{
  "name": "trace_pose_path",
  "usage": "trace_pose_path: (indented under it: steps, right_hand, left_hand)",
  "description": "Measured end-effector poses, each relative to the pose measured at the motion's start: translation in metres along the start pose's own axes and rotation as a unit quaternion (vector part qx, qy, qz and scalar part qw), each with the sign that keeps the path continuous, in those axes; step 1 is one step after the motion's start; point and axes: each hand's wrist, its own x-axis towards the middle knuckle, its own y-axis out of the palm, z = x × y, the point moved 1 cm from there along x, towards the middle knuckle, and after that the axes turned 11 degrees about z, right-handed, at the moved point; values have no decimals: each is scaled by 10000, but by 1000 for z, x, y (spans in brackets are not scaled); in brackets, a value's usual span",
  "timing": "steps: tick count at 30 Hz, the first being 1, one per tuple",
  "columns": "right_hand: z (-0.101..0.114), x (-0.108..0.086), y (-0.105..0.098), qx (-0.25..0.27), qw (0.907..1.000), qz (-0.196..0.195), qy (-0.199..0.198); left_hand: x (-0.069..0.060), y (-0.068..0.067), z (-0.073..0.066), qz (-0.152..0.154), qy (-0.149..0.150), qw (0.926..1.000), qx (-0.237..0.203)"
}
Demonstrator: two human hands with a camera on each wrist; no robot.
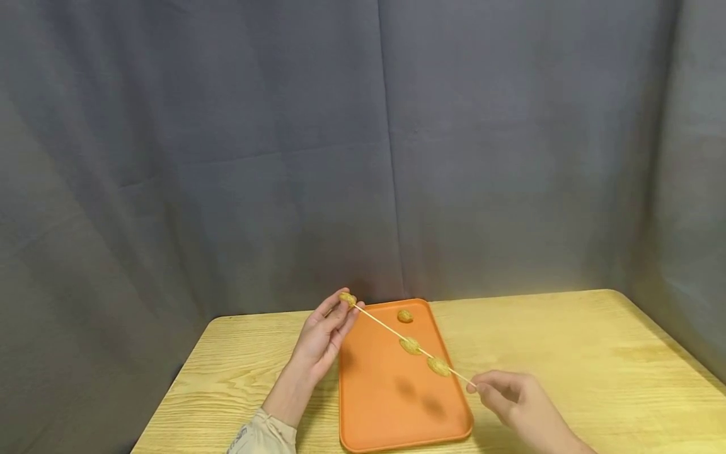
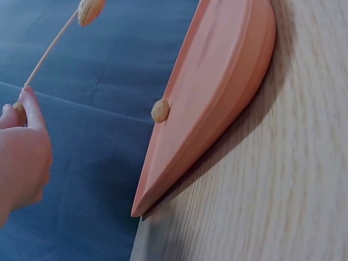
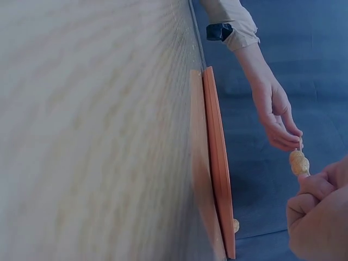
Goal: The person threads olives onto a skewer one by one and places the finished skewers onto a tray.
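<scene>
A thin wooden skewer slants across the head view above an orange tray. Two peanut-like pieces sit on its lower half. My left hand pinches another such piece at the skewer's upper end; in the left wrist view that hand partly hides the piece. My right hand pinches the lower end between thumb and fingers. The right wrist view shows the right hand close to a piece, with the left hand beyond.
One loose piece lies near the tray's far end. The tray rests on a light wooden table, close to its back edge. A dark grey curtain hangs behind and at the sides. A dark band circles the left sleeve.
</scene>
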Motion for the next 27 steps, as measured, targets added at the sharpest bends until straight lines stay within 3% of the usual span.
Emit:
trace_pose_path:
  steps: [8, 14, 21, 27]
  right_hand:
    - [1, -1, 0, -145, 9997, -35, 189]
    - [1, 1, -1, -114, 9998, 101, 91]
    - [-2, 0, -1, -146, 9997, 181, -68]
    - [-5, 1, 0, -39, 9994, 328, -74]
  left_hand:
    - [2, 1, 0, -142, 126, 9991, 377]
    - [2, 2, -1, -274, 143, 9975, 636]
    - [2, 4, 1, -214, 91, 9954, 932]
    - [1, 4, 4, -243, -1, 9951, 962]
